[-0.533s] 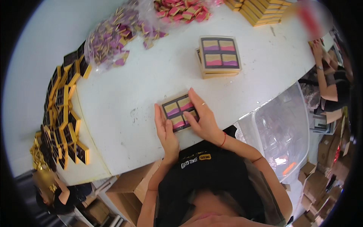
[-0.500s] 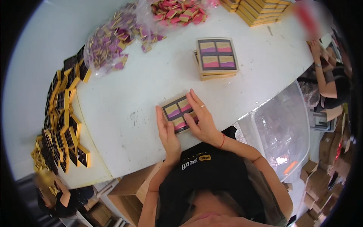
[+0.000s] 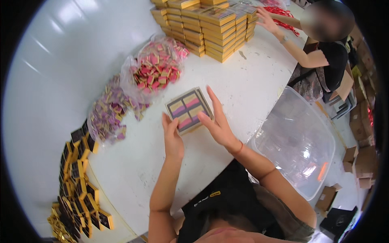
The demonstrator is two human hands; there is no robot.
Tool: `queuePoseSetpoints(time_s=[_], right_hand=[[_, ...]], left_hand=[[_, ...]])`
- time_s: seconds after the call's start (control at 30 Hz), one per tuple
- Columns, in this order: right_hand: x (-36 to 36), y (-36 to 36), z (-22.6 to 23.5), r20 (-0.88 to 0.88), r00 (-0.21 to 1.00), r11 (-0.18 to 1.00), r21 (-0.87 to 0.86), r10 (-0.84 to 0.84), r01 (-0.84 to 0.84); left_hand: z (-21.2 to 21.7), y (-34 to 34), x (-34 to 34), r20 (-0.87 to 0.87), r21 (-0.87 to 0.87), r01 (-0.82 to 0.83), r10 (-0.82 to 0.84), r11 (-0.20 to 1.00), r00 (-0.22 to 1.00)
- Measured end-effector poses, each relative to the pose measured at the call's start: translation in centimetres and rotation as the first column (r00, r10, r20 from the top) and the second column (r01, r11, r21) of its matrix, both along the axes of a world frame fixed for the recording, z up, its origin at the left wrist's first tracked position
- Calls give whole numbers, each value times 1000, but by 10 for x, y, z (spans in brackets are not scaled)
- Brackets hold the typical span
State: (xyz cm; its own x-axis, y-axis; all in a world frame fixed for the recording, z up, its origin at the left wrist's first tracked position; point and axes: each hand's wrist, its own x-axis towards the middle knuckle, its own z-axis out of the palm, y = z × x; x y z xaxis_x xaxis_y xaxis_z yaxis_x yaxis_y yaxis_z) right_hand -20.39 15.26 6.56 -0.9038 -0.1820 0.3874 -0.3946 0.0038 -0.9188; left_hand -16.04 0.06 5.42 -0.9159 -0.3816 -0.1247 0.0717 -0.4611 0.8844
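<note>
A shallow square box [image 3: 187, 106] with a clear top lies on the table in front of me. Four small packets, gold with purple or pink, sit in its dark tray. Layered edges show beneath it, apparently of another box. At its near left corner, my left hand [image 3: 173, 139] has its thumb over the edge and fingers along the side. On the other side my right hand [image 3: 221, 127] is open, fingers stretched upward and apart from the box's side, while the thumb lies over its near right part.
Bags of pink packets [image 3: 156, 75] and purple packets [image 3: 109, 109] lie left. Black-and-gold boxes [image 3: 79, 174] line the left edge. A tall stack of gold-edged boxes [image 3: 202, 28] stands at the back, near a co-worker's hand [image 3: 269, 22]. A clear plastic bin [image 3: 293, 141] is at right.
The view has turned and shifted. The box is now over layered edges, and the small stack formerly farther off no longer shows separately. My right fingers have come away from the box's side.
</note>
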Motion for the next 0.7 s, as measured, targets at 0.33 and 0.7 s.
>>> queuePoseSetpoints(time_s=[0.33,0.7], right_hand=[[-87,6,-50,325,946,929,-344,-19,136],[-211,51,-37,351,874,777,-628,337,-47]], left_hand=[[7,42,-90,44,314,246,-273,917,961],[-19,70,-274,-300,415,437,-334,798,894]])
